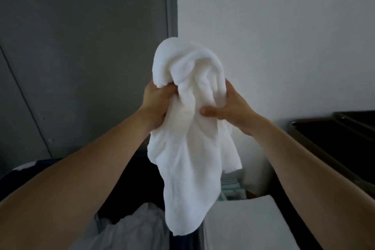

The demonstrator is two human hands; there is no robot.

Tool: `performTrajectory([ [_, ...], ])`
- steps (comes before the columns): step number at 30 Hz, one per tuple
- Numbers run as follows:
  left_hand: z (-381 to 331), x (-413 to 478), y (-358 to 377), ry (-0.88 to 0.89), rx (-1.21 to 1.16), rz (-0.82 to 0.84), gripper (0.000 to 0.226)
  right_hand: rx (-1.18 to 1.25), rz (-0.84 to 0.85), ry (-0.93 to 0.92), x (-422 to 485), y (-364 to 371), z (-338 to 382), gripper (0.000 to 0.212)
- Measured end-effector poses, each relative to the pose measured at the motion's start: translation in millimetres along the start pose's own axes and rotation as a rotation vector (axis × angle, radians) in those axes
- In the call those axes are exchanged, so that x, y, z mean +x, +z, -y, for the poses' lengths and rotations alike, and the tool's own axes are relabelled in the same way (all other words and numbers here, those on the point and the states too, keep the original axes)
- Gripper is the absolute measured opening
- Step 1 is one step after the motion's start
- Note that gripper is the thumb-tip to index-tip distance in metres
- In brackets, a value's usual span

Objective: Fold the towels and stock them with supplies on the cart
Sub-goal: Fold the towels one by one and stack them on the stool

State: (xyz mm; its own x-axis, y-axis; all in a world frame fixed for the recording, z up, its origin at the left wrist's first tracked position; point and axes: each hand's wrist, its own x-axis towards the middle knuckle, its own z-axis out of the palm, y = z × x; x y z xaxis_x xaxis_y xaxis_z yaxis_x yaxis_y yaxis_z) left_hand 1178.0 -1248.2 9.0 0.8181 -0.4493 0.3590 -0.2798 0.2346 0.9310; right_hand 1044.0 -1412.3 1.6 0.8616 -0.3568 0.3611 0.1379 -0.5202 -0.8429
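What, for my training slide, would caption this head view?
Left hand and right hand grip a crumpled white towel raised before a pale wall.

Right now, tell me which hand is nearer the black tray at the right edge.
Right. The right hand grips the towel left of the black tray; the left hand grips it farther left, on the towel's other side.

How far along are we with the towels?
Done: nothing I can confirm; the white block lower right may be folded linen, unclear. In hand: left hand and right hand grip one towel, bunched and unfolded, held in the air. Left: fold it and stock it; crumpled linen lies in the dark bin below, likely waiting too.
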Motion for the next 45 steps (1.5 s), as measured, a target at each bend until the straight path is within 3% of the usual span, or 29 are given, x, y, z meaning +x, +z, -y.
performTrajectory([
  [3,-9,3,32,-0.034,-0.131,0.015,0.03,-0.065,0.037,0.231,-25,-48,-13,0.082],
  [6,9,0,62,-0.055,-0.17,0.11,0.036,-0.021,-0.164,0.322,-51,-77,-40,0.042],
  [8,35,-7,80,-0.07,-0.102,0.214,0.038,-0.03,-0.345,0.334,-67,-92,-53,0.038],
  [11,96,-31,92,-0.097,0.155,0.391,0.048,-0.146,-0.423,0.374,-91,-109,-73,0.045],
  [13,148,-50,89,-0.13,0.415,0.63,0.047,-0.169,-0.404,0.385,-106,-116,-95,0.037],
  [15,190,-70,87,-0.309,0.68,0.937,0.055,-0.243,-0.288,0.408,-118,-115,-120,0.031],
  [17,209,-84,94,-0.529,0.975,1.195,0.077,-0.371,-0.109,0.446,-127,-110,-146,0.03],
  [19,203,-87,108,-0.623,1.101,1.288,0.101,-0.429,-0.017,0.455,-130,-107,-167,0.033],
  [22,184,-85,137,-0.544,0.862,1.157,0.122,-0.417,0.077,0.389,-123,-111,-177,0.03],
  [24,165,-93,162,-0.432,0.74,1.104,0.121,-0.404,0.132,0.311,-114,-117,-175,0.024],
  [27,145,-111,206,-0.329,0.577,0.98,0.081,-0.313,0.119,0.223,-104,-127,-160,0.025],
  [30,125,-112,226,-0.339,0.483,0.65,0.04,-0.178,0.167,0.203,-103,-148,-149,0.026],
  [34,74,-85,207,-0.406,0.1,0.271,0.024,-0.045,0.457,0.392,-120,-192,-150,0.045],
  [36,51,-73,192,-0.421,0.016,0.117,0.023,0.056,0.551,0.439,-128,-204,-149,0.047],
  [38,41,-73,180,-0.398,0.127,0.167,0.029,0.192,0.469,0.441,-132,-207,-140,0.049],
  [41,38,-88,167,-0.402,0.307,0.504,0.03,0.324,0.309,0.389,-129,-205,-120,0.045],
  [45,36,-102,168,-0.378,0.422,0.708,0.034,0.132,0.324,0.333,-123,-184,-96,0.025],
])
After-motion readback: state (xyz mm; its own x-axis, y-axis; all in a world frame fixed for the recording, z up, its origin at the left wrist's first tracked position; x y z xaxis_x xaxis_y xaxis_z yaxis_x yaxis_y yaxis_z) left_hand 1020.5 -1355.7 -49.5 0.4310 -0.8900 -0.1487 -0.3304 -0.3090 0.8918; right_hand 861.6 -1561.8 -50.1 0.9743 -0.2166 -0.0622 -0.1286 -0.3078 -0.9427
